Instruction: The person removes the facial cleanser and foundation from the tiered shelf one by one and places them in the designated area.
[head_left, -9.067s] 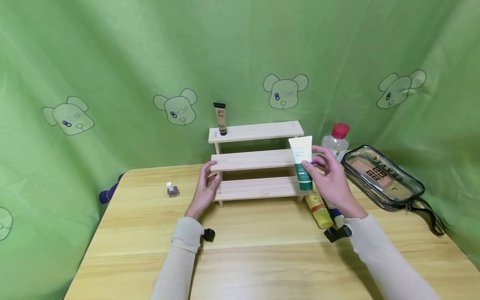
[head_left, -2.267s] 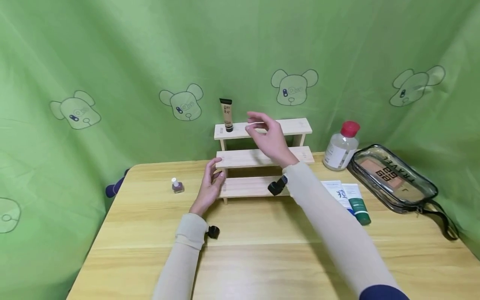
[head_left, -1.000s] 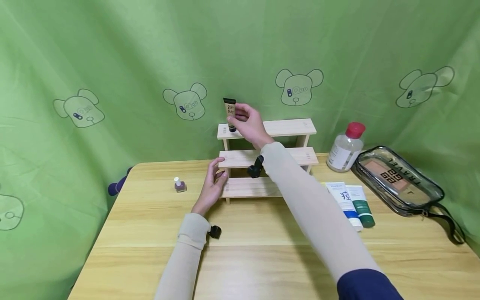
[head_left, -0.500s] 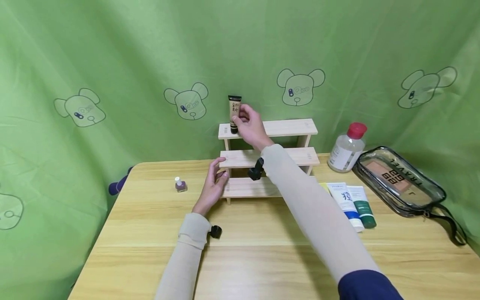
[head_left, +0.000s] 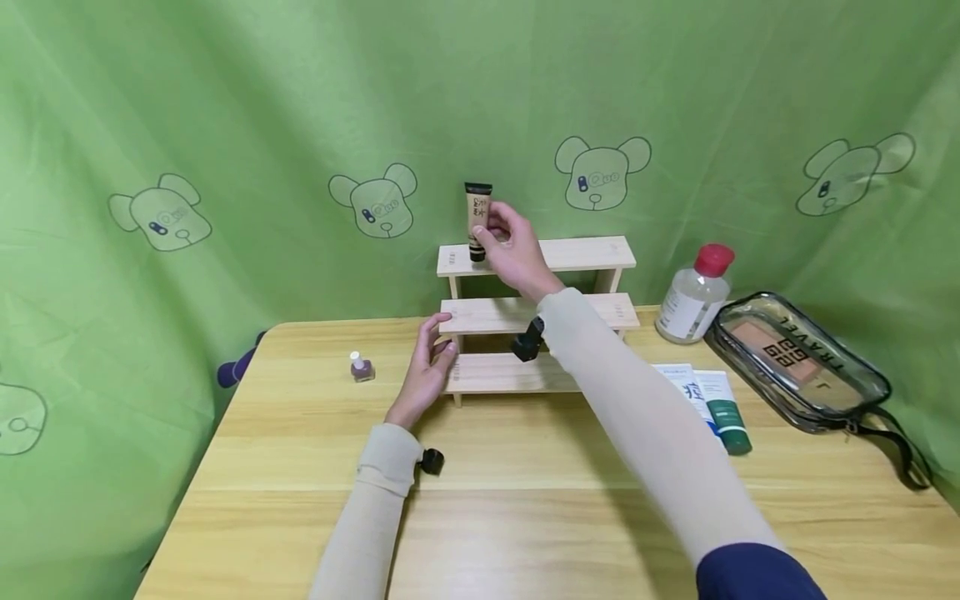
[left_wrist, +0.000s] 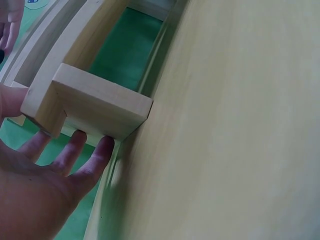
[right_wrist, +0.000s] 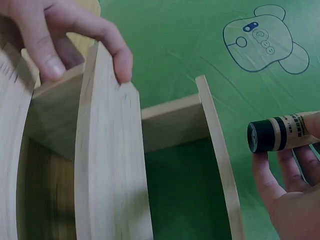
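Observation:
A beige cosmetic tube [head_left: 477, 212] with a black cap at its lower end is pinched between the thumb and fingers of my right hand [head_left: 517, 254], at the left part of the top tier. In the right wrist view the tube [right_wrist: 292, 132] looks raised off the board, with fingertips under its cap. My left hand [head_left: 423, 375] grips the left end of a three-tier wooden display shelf [head_left: 540, 312]. The left wrist view has its fingers against the side panel of the shelf [left_wrist: 102, 92].
Nail polish [head_left: 362, 368] stands left of the shelf. To the right are a red-capped clear bottle [head_left: 690, 304], a white-and-blue tube [head_left: 686, 387], a white-and-green tube [head_left: 726, 417] and a transparent travel pouch [head_left: 806, 362]. A green curtain [head_left: 480, 100] hangs behind the table [head_left: 495, 517].
My right hand set down the white-and-green tube on the table, reached to the top tier and took hold of the beige tube. It has since moved it slightly right and up.

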